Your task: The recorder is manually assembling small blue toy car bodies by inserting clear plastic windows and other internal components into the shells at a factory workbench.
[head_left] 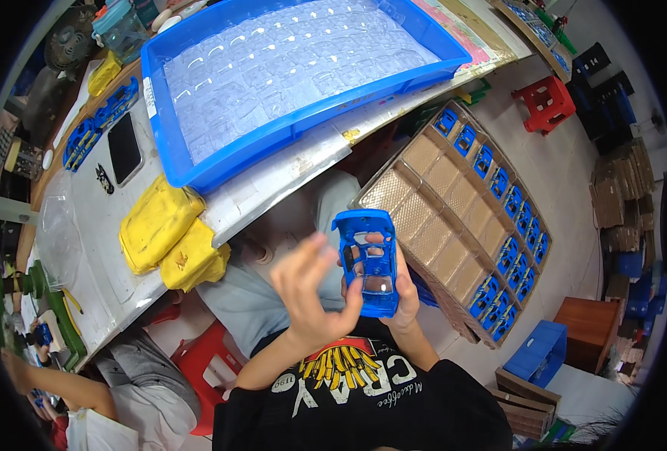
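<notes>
Right up close, a blue car-shaped shell (376,267) with window-like openings is held upright above the person's lap, in front of the black printed T-shirt (431,410). The right hand (406,297) is clamped on it, thumb side along its right edge and the rest wrapped behind. The left hand (305,289) is lifted on the other side, its fingers spread apart and slightly blurred, with the thumb across the shell's lower left edge; whether that thumb presses on it I can't tell. Just beyond the right hand a compartment tray (454,203) sits tilted across my view on top of a stack, with blue shells (505,255) filling slots along its far and right sides. Over on the left, two folded yellow cloths (160,218) lie touching at the corner of the white table (262,188). Farther along, a big blue bin (303,124) holds rows of clear moulded pieces (273,79), and beside it lie a dark-screened phone (125,150) and a run of blue parts (97,124). A co-worker's bare arm (81,391) reaches in at the lower left, near a red chair (206,361). Well back across the floor stand a red stool (545,104) and a pile of flattened brown cardboard (621,188).
</notes>
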Available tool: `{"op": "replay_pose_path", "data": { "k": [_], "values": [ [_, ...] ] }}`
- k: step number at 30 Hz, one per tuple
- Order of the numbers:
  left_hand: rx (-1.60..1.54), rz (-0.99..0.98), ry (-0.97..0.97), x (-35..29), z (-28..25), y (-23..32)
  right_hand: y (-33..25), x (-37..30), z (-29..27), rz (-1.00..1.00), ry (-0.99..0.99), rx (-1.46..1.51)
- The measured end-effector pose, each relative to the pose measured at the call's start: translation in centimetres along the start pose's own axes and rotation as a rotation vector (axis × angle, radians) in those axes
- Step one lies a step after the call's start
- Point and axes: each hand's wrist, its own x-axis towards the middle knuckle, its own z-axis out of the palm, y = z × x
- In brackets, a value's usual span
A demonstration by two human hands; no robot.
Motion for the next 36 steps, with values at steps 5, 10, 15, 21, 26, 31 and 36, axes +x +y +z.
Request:
{"op": "replay_pose_path", "data": {
  "k": [5, 10, 15, 21, 26, 31, 36],
  "values": [
    [-0.253, -0.4, -0.302, 1.5, 0.9, -1.4, -0.7, 0.2, 0.6, -0.013, -0.109, -0.208],
    [-0.163, -0.319, -0.263, 0.8, 1.7, -1.9, -0.3, 1.1, 0.8, -0.106, 0.14, -0.768],
    [-0.217, -0.347, -0.256, 0.3, 2.3, -1.8, -0.3, 1.7, 0.6, -0.235, 0.21, -0.97],
    [-0.24, -0.395, -0.262, 0.4, 2.5, -1.9, -0.1, 1.8, 0.7, -0.225, 0.249, -0.943],
    [-0.384, -0.39, -0.219, 0.0, 3.3, -2.8, -0.1, 1.7, 0.8, -0.21, 0.278, -1.029],
    [-0.416, -0.374, -0.164, 0.0, 3.7, -2.6, 0.1, 1.8, 0.3, -0.297, 0.273, -1.058],
    [-0.36, -0.356, -0.119, -0.1, 3.8, -2.8, -0.2, 1.9, 0.4, -0.286, 0.22, -1.048]
  ]
}}
